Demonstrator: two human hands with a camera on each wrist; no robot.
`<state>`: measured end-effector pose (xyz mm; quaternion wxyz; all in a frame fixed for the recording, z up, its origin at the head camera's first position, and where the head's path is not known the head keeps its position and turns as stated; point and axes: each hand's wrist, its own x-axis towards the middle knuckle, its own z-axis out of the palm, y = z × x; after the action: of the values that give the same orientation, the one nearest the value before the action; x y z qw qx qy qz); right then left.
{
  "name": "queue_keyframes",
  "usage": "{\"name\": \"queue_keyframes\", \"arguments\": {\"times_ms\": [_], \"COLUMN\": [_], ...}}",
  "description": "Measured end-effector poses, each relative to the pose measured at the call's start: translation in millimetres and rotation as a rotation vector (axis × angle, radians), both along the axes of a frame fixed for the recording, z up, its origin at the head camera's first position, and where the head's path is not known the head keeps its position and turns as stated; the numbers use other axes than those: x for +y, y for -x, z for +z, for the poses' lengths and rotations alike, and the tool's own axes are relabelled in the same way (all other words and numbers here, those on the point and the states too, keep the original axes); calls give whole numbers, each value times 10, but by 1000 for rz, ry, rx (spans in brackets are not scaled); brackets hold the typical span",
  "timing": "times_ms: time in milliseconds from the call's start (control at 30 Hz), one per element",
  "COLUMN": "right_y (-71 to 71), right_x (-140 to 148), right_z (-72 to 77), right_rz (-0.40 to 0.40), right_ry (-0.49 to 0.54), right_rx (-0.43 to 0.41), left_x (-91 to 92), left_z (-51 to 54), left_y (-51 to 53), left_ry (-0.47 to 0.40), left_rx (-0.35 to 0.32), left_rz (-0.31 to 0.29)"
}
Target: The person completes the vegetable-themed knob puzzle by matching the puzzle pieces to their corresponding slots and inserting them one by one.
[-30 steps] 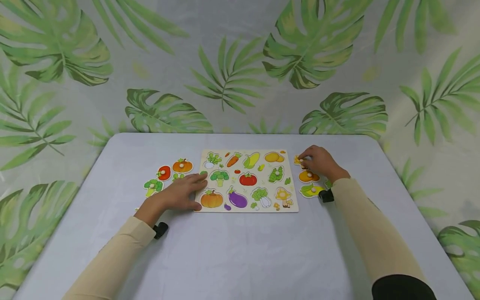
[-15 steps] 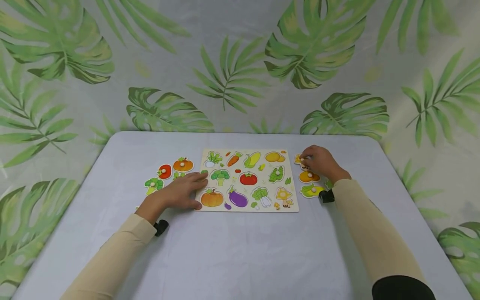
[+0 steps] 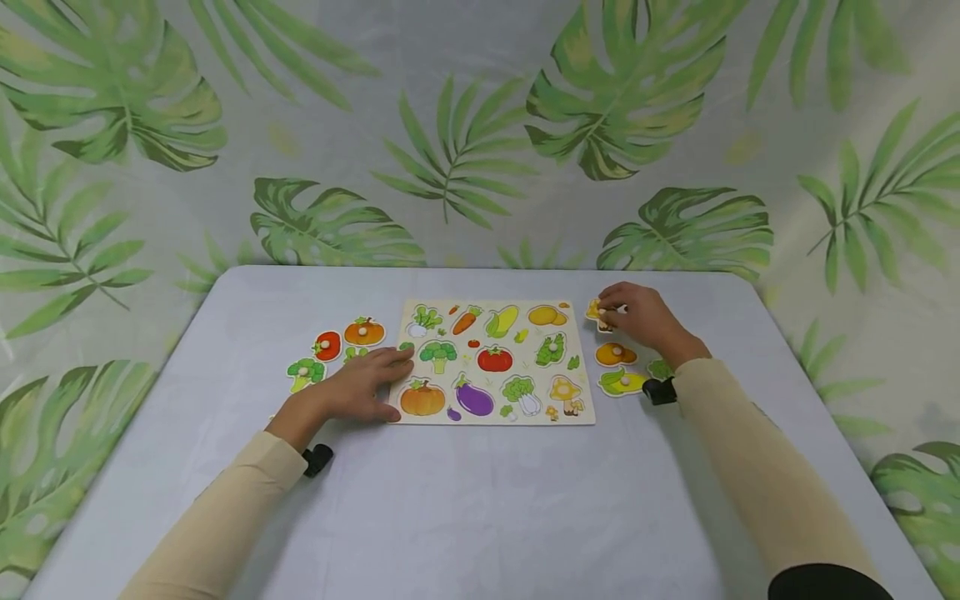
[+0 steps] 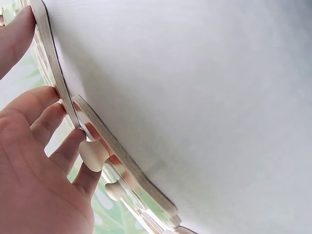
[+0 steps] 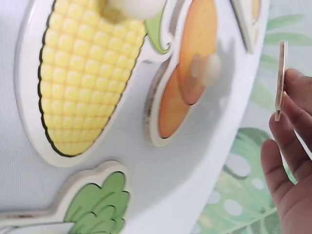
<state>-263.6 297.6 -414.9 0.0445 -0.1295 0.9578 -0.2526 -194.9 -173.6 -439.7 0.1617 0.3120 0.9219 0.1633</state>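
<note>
My right hand (image 3: 645, 317) pinches a mushroom puzzle piece (image 3: 592, 311) beyond the board's right edge. In the right wrist view that piece (image 5: 281, 80) is edge-on, raised off the table between thumb and fingers. A vegetable puzzle board (image 3: 540, 419) lies flat at mid-table. My left hand (image 3: 360, 387) rests on its left edge, fingers spread; in the left wrist view the fingertips (image 4: 53, 92) touch the board's rim. Near my right wrist lie a potato piece (image 3: 615, 354), a corn piece (image 3: 621, 382) and a partly hidden leafy green piece (image 3: 660, 370).
Left of the board lie a pumpkin piece (image 3: 363, 332), a tomato piece (image 3: 327, 346), a broccoli piece (image 3: 305, 374) and a partly covered green piece (image 3: 356, 353). An asparagus piece (image 3: 551, 350) with a knob sits in the board. A leaf-print cloth (image 3: 450, 167) hangs behind the table.
My right hand has raised the mushroom piece slightly from its place, opening a gap to the potato piece. My left hand has stayed on the board.
</note>
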Motion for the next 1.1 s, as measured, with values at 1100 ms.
{"name": "queue_keyframes", "arguments": {"times_ms": [1100], "right_y": [-748], "right_x": [-447], "right_z": [58], "right_rz": [254], "right_ry": [16], "right_rx": [141], "left_x": [10], "left_z": [37], "left_y": [-9], "left_ry": [6], "left_rx": [31], "left_rz": [-34]}}
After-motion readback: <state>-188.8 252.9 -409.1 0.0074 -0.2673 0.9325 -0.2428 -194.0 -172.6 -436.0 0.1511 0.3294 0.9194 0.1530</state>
